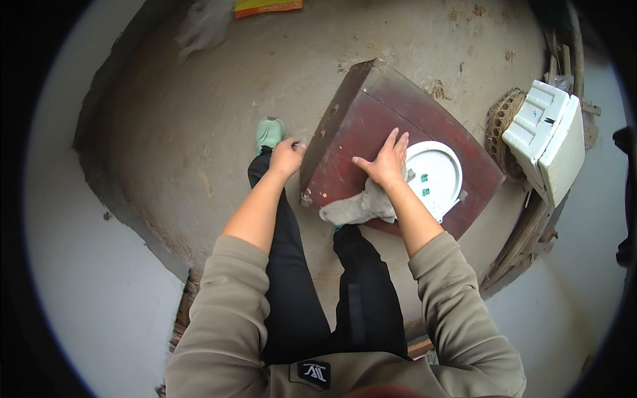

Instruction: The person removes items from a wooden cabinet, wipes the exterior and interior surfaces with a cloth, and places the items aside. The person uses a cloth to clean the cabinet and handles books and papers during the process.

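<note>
A dark red wooden box or cabinet [368,129] stands on the floor at an angle. On its top lie a round white plastic lid [438,166] with green marks and, beside it, a crumpled grey cloth [348,209] that reaches the near edge. My right hand [390,161] is spread with its fingers apart, over the red top between cloth and lid; its wrist hides part of both. Close to the box's left side is my left hand [288,158], its fingers curled; whether it touches the box or holds anything small cannot be told.
White foam boxes [537,114] stand at the right by a woven basket [502,119] and wooden boards [517,244] along the wall. Clear plastic film [201,27] and a yellow and orange packet [268,6] lie on the floor at the top. My green shoe [269,132] is left of the box.
</note>
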### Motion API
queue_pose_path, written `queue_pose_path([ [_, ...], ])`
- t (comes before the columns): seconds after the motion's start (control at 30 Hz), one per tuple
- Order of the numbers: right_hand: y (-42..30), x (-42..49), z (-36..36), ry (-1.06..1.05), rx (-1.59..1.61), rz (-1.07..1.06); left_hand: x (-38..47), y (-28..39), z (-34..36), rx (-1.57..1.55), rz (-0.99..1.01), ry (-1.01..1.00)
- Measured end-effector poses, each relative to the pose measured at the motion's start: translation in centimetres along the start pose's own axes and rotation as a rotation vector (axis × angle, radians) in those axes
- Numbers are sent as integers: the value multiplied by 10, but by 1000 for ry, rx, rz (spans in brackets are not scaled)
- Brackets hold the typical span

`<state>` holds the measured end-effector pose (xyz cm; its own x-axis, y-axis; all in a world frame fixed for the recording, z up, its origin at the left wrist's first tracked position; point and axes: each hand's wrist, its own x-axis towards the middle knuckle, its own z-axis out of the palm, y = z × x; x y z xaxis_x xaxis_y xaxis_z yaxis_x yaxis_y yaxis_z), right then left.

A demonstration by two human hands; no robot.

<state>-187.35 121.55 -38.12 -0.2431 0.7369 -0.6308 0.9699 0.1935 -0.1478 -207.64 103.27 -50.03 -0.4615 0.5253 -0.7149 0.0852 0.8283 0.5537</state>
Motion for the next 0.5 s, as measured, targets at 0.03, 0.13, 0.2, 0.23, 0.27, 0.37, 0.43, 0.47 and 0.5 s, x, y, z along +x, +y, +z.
queue_pose_path([
  [0.03, -8, 7, 1, 3, 3, 55, 15, 4, 2, 32, -20, -62],
  [0.13, -34, 38, 6, -43, -8, 238, 73, 18, 10, 76, -30, -227],
  [0.2, -45, 49, 9, -134, -15, 365, 97, 22, 17, 112, -60, -381],
  [0.23, -49, 52, 9, -166, -47, 386, 109, 25, 20, 153, -67, -435],
  [0.27, -51, 55, 8, -187, -61, 411, 119, 30, 24, 149, -32, -443],
  [0.37, -52, 61, 0, -261, -62, 456, 138, 47, 40, 108, 22, -492],
  [0.43, -53, 65, -5, -269, -6, 467, 148, 59, 52, 20, 1, -505],
  [0.47, -53, 66, -8, -282, -3, 468, 151, 63, 57, -85, -12, -505],
  [0.5, -53, 68, -10, -310, -21, 481, 156, 66, 61, 2, 12, -498],
])
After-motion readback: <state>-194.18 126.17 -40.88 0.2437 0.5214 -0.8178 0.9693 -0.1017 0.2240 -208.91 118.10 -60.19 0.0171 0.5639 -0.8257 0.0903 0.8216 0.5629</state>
